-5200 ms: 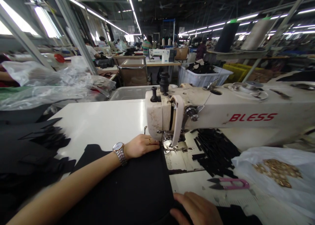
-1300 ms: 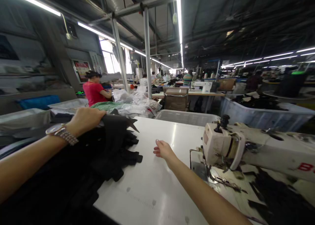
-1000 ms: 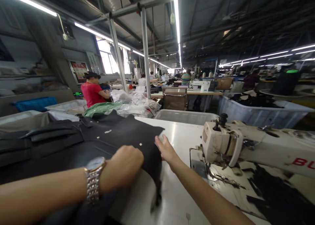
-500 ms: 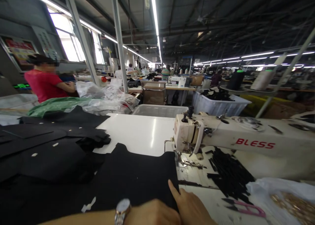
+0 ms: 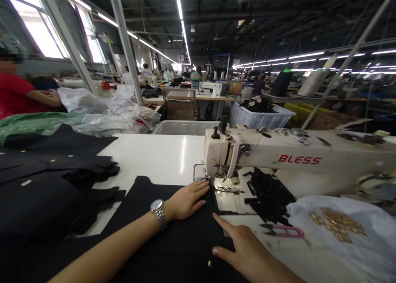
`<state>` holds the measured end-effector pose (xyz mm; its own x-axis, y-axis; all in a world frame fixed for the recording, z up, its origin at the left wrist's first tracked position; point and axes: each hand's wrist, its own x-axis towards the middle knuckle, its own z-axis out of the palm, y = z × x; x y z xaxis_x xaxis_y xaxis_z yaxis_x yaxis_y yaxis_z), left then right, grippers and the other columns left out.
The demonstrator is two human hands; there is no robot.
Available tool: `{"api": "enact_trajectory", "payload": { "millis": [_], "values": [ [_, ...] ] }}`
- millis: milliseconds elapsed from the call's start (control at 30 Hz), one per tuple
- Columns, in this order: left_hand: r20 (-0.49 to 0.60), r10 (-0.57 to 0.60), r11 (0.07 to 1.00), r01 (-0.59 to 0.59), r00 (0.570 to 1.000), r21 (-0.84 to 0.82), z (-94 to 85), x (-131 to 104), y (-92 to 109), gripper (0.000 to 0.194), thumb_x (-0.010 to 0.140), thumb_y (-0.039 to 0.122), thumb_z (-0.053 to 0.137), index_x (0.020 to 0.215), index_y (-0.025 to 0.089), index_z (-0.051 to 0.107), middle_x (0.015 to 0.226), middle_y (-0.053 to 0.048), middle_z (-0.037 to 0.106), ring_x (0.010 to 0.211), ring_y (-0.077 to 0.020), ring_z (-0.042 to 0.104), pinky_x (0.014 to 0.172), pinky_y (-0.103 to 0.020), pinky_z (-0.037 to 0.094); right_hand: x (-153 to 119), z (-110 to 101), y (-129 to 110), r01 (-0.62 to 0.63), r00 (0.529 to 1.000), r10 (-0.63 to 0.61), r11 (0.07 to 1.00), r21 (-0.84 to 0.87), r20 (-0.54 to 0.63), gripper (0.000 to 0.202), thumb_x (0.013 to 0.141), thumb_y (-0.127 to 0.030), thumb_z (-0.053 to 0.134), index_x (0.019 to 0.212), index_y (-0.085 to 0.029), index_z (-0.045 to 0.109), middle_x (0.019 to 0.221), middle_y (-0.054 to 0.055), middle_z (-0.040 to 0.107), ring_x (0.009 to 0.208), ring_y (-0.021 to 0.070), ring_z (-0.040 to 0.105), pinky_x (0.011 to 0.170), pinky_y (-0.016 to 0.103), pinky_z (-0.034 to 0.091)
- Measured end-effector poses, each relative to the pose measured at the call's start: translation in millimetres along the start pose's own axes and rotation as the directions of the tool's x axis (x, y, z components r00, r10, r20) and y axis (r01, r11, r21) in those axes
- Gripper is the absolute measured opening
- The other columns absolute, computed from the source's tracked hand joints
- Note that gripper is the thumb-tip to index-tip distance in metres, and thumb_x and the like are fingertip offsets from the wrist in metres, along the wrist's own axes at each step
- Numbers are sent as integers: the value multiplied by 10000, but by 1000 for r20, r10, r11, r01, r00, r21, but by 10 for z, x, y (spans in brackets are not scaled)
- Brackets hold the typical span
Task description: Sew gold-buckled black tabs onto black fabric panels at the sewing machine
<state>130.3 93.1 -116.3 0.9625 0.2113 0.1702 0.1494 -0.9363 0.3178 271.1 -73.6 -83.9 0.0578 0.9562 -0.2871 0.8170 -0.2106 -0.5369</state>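
Black fabric lies on the white table, its right edge running up to the presser foot of a sewing machine. My left hand, with a watch on the wrist, rests flat on the cloth, fingertips close beside the needle area. Lower down, my right hand is at the cloth's right edge, its thumb and index finger spread apart; its other fingers are partly hidden. A small shiny piece shows on the fabric by the right thumb.
Black strips lie under the machine arm. Pink-handled thread snips and a plastic bag of gold-coloured pieces are at the right. More black cut pieces cover the left side. A person in red stands beyond.
My left hand has moved forward, up the cloth to the needle area, and flattened. The right hand's thumb now shows, apart from its index finger. The view has shifted to the right.
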Motion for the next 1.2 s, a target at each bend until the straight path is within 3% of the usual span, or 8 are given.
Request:
{"api": "enact_trajectory", "payload": {
  "millis": [167, 400, 600, 800, 933, 1000, 1100, 1200],
  "values": [
    [-12, -22, 1000, 22, 1000, 9, -7, 11, -4, 439, 870, 256, 318, 1282, 103, 316, 1351, -103, 294, 1250, -185, 249, 1050, -347, 222, -484, -267, 397, -89, 996, 72, 932, 352, 60, 568, 695, -393, 543, 1225, -216, 446, 1278, 57, 418, 1146, 235, 400, 940, 315, 322],
    [-45, -47, 999, 47, 998, 0, 2, 14, 63, 426, 863, 239, 333, 1273, 123, 338, 1333, -102, 330, 1234, -197, 284, 1039, -382, 241, -628, -59, 859, -128, 963, 118, 991, -27, -240, 300, 638, -277, 587, 933, -222, 575, 962, 61, 613, 895, 244, 552, 802, 349, 416],
    [-62, -42, 999, 43, 997, 17, -3, -4, 85, 411, 856, 231, 347, 1256, 136, 368, 1321, -97, 356, 1223, -197, 305, 1037, -375, 250, -361, -349, 660, 13, 930, -98, 972, -234, -353, 62, 712, -164, 509, 755, -200, 537, 883, 35, 540, 854, 177, 514, 759, 274, 397],
    [-86, -4, 995, 12, 996, 96, 11, 0, 108, 375, 851, 200, 354, 1215, 136, 419, 1284, -99, 407, 1185, -204, 354, 1011, -374, 299, 318, -542, 675, 74, 909, -176, 960, -269, -378, 166, 681, -63, 489, 710, -163, 618, 754, 46, 538, 798, 187, 494, 750, 285, 371],
    [-168, -140, 979, 162, 976, 123, 90, 82, 315, 310, 827, 112, 352, 1080, 100, 529, 1133, -139, 524, 1045, -239, 469, 905, -409, 400, 390, -563, 673, 121, 903, -186, 975, -187, -387, 191, 648, -37, 475, 530, -162, 558, 614, 13, 517, 691, 160, 504, 699, 270, 376],
    [-240, -208, 976, 217, 948, 12, 123, 114, 458, 283, 814, 108, 375, 1042, 111, 544, 1064, -136, 548, 991, -239, 490, 874, -421, 413, 295, -560, 580, 146, 886, -184, 982, -120, -425, 154, 672, -65, 472, 592, -161, 562, 638, 13, 539, 674, 149, 513, 688, 265, 384],
    [-260, -202, 923, 95, 944, -372, 144, 115, 576, 332, 804, 213, 465, 1132, 160, 482, 1142, -107, 509, 1048, -219, 459, 915, -394, 385, 166, -445, 356, 188, 866, -148, 982, 36, -478, 96, 731, -137, 452, 738, -158, 545, 670, 10, 583, 623, 119, 545, 618, 225, 420],
    [-66, -194, 634, 74, 979, -769, 162, 92, 540, 388, 800, 299, 490, 1153, 141, 481, 1016, -98, 597, 884, -185, 563, 807, -339, 464, 144, -205, 171, 218, 875, -92, 952, 216, -476, 84, 767, -186, 426, 756, -159, 504, 644, 2, 622, 559, 100, 586, 537, 186, 450]
  ]
}}
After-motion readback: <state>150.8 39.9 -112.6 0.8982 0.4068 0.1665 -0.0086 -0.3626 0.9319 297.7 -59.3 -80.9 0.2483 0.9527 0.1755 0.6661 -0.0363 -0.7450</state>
